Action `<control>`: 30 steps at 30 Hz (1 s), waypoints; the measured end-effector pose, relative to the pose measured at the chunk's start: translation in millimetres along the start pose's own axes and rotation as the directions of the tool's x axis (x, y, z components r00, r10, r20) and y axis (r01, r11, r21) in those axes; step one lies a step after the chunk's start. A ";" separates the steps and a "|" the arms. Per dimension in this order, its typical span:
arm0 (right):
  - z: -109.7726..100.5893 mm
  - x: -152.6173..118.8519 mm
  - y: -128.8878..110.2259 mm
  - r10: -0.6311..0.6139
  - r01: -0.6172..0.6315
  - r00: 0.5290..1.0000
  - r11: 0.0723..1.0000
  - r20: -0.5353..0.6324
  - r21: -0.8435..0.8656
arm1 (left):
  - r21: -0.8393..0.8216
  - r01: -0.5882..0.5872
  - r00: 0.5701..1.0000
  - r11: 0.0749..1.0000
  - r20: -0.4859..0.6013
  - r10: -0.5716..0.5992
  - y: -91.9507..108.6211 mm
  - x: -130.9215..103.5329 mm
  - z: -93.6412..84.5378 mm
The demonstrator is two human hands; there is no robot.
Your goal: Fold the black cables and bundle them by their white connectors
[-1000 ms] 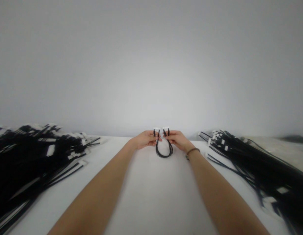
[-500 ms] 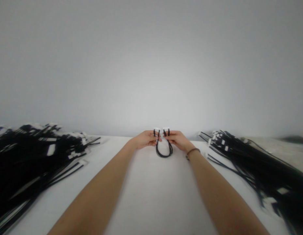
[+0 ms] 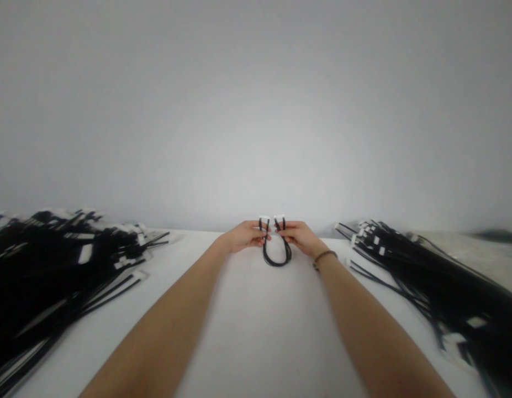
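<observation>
Between my hands a black cable (image 3: 276,264) hangs in a U-shaped loop, with a white connector at each end. My left hand (image 3: 248,236) pinches it just below the left white connector (image 3: 264,217). Below the right white connector (image 3: 279,216), my right hand (image 3: 299,235) grips the other end. Both connectors point up and sit side by side, a small gap apart. Which strands lie between the fingers is too small to make out.
A large heap of black cables with white connectors (image 3: 52,265) covers the table's left side. Another bundle of black cables (image 3: 429,271) lies at the right, beside clear plastic sheeting (image 3: 463,249). Behind the white table (image 3: 264,342) rises a plain wall (image 3: 256,110).
Almost nothing differs. The right connector and my right hand have shifted very slightly left; both hands keep their hold on the cable.
</observation>
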State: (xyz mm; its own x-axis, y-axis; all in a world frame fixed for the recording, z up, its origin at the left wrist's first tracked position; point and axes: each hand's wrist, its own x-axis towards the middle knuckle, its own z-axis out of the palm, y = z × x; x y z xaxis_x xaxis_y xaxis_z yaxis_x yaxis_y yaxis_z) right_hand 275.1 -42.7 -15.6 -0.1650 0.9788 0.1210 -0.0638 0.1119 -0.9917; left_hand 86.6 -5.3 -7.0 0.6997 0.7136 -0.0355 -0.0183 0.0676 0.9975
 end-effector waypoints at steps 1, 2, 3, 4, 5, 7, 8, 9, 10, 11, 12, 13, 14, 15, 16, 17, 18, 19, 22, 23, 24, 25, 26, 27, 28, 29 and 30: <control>-0.1 0.2 0.0 0.004 -0.004 1.000 1.000 -0.003 -0.004 | -0.004 0.007 1.000 1.000 -0.008 -0.007 0.3 0.2 0.4; -0.1 0.4 0.1 0.006 -0.006 1.000 1.000 -0.005 -0.008 | -0.007 0.013 1.000 1.000 -0.012 -0.013 0.5 0.3 0.7; -0.2 0.4 0.1 0.008 -0.008 1.000 1.000 -0.003 -0.012 | -0.007 0.016 1.000 1.000 -0.014 -0.016 0.6 0.4 0.8; -0.3 0.4 0.1 0.008 -0.008 1.000 1.000 0.002 -0.014 | -0.003 0.017 1.000 1.000 -0.015 -0.017 0.5 0.5 0.8; -0.3 0.4 0.1 0.007 -0.007 1.000 1.000 0.008 -0.014 | 0.003 0.017 1.000 1.000 -0.015 -0.017 0.3 0.5 0.7; -0.3 0.2 0.0 0.000 0.001 1.000 1.000 0.017 -0.015 | 0.018 0.009 1.000 1.000 -0.009 -0.008 -0.4 0.8 0.1; -0.3 0.2 0.0 -0.003 0.003 1.000 1.000 0.023 -0.017 | 0.022 0.002 1.000 1.000 -0.004 -0.002 -0.9 0.9 -0.3; -0.3 0.2 0.0 -0.005 0.005 1.000 1.000 0.025 -0.019 | 0.023 -0.005 1.000 1.000 0.002 0.005 -1.3 1.1 -0.7; -0.4 0.2 0.0 -0.004 0.004 1.000 1.000 0.027 -0.021 | 0.020 -0.010 1.000 1.000 0.008 0.010 -1.7 1.2 -1.0; -0.5 0.3 0.1 -0.002 0.002 1.000 1.000 0.026 -0.023 | 0.015 -0.014 1.000 1.000 0.013 0.013 -2.0 1.3 -1.3; -0.6 0.3 0.2 0.003 -0.002 1.000 1.000 0.023 -0.025 | 0.009 -0.017 1.000 1.000 0.017 0.016 -2.2 1.3 -1.6; -0.6 0.4 0.3 0.007 -0.007 1.000 1.000 0.017 -0.028 | 0.004 -0.018 1.000 1.000 0.020 0.018 -2.5 1.3 -1.8; -0.7 0.5 0.5 0.010 -0.010 1.000 0.999 0.012 -0.031 | 0.000 -0.020 1.000 1.000 0.023 0.020 -2.6 1.2 -2.1; -0.7 0.6 0.7 0.011 -0.011 1.000 0.999 0.010 -0.034 | -0.002 -0.023 0.999 1.000 0.026 0.023 -2.7 1.0 -2.2; -0.7 0.6 0.8 0.011 -0.010 1.000 0.999 0.011 -0.037 | -0.003 -0.027 0.999 1.000 0.030 0.027 -2.8 0.8 -2.4; -0.6 0.6 0.9 0.009 -0.008 1.000 0.999 0.011 -0.037 | -0.004 -0.030 0.999 1.000 0.034 0.031 -2.9 0.6 -2.6; -0.5 0.6 1.0 0.008 -0.008 1.000 0.999 0.011 -0.037 | -0.006 -0.033 0.999 0.999 0.037 0.033 -2.9 0.3 -2.7; -0.4 0.6 1.0 0.008 -0.008 1.000 0.999 0.010 -0.035 | -0.009 -0.034 0.999 0.999 0.040 0.034 -2.9 0.1 -2.9; -0.2 0.6 0.7 0.015 -0.015 1.000 0.999 0.002 -0.028 | -0.013 -0.033 0.998 0.999 0.046 0.033 -2.6 -0.6 -3.1; -0.2 0.6 0.6 0.016 -0.016 1.000 1.000 0.002 -0.026 | -0.013 -0.032 0.998 0.999 0.046 0.033 -2.5 -0.7 -3.1; -0.3 0.5 0.6 0.016 -0.016 1.000 1.000 0.005 -0.025 | -0.013 -0.032 0.998 0.999 0.047 0.033 -2.4 -0.8 -3.1; -0.3 0.4 0.5 0.016 -0.016 1.000 1.000 0.007 -0.025 | -0.014 -0.034 0.998 0.999 0.048 0.034 -2.3 -0.9 -3.1; -0.4 0.3 0.5 0.015 -0.015 1.000 1.000 0.011 -0.028 | -0.016 -0.036 0.998 0.999 0.049 0.037 -2.2 -0.9 -3.1; -0.4 0.1 0.5 0.013 -0.013 1.000 0.999 0.014 -0.032 | -0.017 -0.039 0.998 0.999 0.049 0.040 -2.1 -0.9 -3.0; -0.4 0.0 0.4 0.011 -0.010 1.000 0.999 0.017 -0.037 | -0.018 -0.039 0.998 0.999 0.049 0.040 -2.1 -0.8 -2.9; -0.4 -0.2 0.4 0.007 -0.007 1.000 0.999 0.019 -0.042 | -0.018 -0.038 0.998 0.999 0.047 0.039 -2.0 -0.8 -2.9; -0.4 -0.3 0.2 0.004 -0.003 1.000 0.999 0.019 -0.047 | -0.017 -0.037 0.998 0.999 0.044 0.038 -2.1 -0.7 -2.8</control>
State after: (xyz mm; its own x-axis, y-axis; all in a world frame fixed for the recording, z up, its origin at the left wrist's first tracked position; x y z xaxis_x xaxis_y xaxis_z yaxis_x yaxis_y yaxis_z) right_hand 275.5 -42.9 -15.9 -0.1836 0.9759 0.1180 -0.0173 0.1168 -0.9930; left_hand 84.1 -3.9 -9.2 0.7291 0.6843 0.0047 -0.0562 0.0530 0.9970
